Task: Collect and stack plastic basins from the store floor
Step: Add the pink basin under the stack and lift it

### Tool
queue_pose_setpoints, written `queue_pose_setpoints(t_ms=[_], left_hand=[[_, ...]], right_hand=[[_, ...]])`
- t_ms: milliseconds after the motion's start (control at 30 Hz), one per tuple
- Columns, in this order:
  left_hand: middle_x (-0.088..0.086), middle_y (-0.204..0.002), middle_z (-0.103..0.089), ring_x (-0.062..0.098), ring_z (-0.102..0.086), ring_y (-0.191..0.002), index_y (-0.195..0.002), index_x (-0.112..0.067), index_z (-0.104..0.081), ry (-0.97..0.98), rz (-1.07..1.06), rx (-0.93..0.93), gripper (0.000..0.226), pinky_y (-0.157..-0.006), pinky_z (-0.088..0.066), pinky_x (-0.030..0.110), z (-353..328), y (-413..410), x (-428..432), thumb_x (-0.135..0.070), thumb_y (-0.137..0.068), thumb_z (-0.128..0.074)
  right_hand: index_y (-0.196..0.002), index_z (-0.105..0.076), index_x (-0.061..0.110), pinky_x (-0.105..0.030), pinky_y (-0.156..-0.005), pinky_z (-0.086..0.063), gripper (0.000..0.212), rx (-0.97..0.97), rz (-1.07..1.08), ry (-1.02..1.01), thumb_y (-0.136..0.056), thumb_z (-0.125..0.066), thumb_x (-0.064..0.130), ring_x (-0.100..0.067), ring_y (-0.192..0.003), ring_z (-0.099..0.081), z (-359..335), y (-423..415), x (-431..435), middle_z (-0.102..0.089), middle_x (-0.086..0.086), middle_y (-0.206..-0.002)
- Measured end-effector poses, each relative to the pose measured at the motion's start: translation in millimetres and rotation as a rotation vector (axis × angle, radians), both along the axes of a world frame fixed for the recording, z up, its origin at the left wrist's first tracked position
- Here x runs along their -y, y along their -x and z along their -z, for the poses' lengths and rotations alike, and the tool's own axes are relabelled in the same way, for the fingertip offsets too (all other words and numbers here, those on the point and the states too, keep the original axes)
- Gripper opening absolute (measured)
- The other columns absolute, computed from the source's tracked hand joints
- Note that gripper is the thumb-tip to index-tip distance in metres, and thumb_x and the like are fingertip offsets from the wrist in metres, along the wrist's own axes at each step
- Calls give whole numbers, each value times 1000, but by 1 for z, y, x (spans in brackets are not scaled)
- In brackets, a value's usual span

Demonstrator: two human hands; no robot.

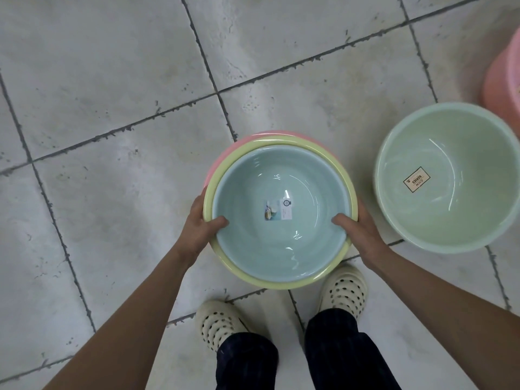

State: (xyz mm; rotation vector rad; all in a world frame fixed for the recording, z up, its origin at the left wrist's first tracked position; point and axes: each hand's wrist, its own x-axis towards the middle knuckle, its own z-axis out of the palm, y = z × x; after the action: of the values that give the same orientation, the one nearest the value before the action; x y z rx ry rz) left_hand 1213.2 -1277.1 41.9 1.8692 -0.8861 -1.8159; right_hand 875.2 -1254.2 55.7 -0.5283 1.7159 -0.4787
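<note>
I hold a nested stack of three basins in front of me: a light blue basin on top with a paper label in its bottom, inside a yellow basin, inside a pink basin whose rim shows at the far left. My left hand grips the stack's left rim, thumb inside the blue basin. My right hand grips the right rim the same way. A larger pale green basin with a dark-edged label sits alone on the floor to the right.
Another pink basin shows partly at the right edge, behind the green one. The floor is grey-white tile with dark grout lines. My feet in cream perforated clogs stand just below the stack.
</note>
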Motion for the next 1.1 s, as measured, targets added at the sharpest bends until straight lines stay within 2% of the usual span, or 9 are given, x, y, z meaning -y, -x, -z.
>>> queue_pose_setpoints(t_ms=[167,333,400,467,600,733,833,967,1100], left_hand=[[4,-137,-60,26,-63,-119,-139,-41,-54,-8,-44,-6,83,-87,-61,45,5,0,2,-27,-60,-73],[2,-124,-71,24,-69,-108,-136,-39,-61,-28,-91,-21,77,-73,-60,30,-12,7,7,-14,-64,-69],[-1,-119,-74,23,-70,-104,-132,-40,-64,-43,-79,-33,72,-71,-59,28,-25,11,14,-13,-66,-67],[-2,-117,-74,22,-69,-102,-131,-41,-64,-52,-67,-32,69,-67,-57,26,-40,13,19,-14,-67,-67],[-4,-118,-73,23,-70,-106,-134,-41,-62,-14,-48,-13,71,-78,-61,36,-80,26,25,-14,-69,-69],[-4,-118,-73,21,-71,-105,-136,-41,-60,22,-16,-6,72,-78,-62,37,-133,52,40,-15,-69,-70],[-3,-116,-74,22,-72,-103,-135,-39,-61,28,26,-18,72,-75,-62,34,-180,84,58,-16,-68,-70],[-3,-113,-75,20,-74,-99,-134,-37,-62,48,107,-41,72,-70,-61,29,-239,138,85,-14,-66,-70],[-1,-114,-76,21,-74,-99,-131,-38,-64,66,209,-73,70,-75,-62,35,-284,200,108,-11,-67,-71]], right_hand=[[-134,-55,38,-37,-84,-56,66,15,3,52,-71,-66,20,-20,-109,-67,11,0,-1,-67,-2,-122],[-123,-60,33,-26,-72,-50,51,7,33,56,-79,-60,6,-15,-95,-65,-2,-5,6,-69,8,-101],[-133,-57,31,-29,-74,-50,59,0,35,65,-78,-60,11,-19,-101,-66,-7,-1,8,-69,5,-109],[-138,-53,39,-34,-81,-53,68,9,47,72,-76,-61,14,-20,-108,-65,-18,2,7,-69,4,-118],[-106,-59,64,-32,-80,-54,65,6,57,77,-85,-58,2,-12,-97,-64,-58,15,-1,-71,22,-96],[-131,-53,52,-27,-74,-51,67,53,133,97,-86,-59,2,-11,-99,-64,-112,39,2,-68,11,-110],[-122,-56,57,-23,-68,-54,67,72,196,117,-87,-59,1,-11,-96,-66,-158,67,7,-70,12,-106],[-128,-54,57,-41,-89,-58,69,73,299,118,-84,-62,5,-21,-107,-67,-216,114,9,-71,6,-114],[-135,-50,56,-48,-94,-57,74,55,377,134,-72,-64,20,-23,-109,-67,-266,165,5,-71,5,-116]])
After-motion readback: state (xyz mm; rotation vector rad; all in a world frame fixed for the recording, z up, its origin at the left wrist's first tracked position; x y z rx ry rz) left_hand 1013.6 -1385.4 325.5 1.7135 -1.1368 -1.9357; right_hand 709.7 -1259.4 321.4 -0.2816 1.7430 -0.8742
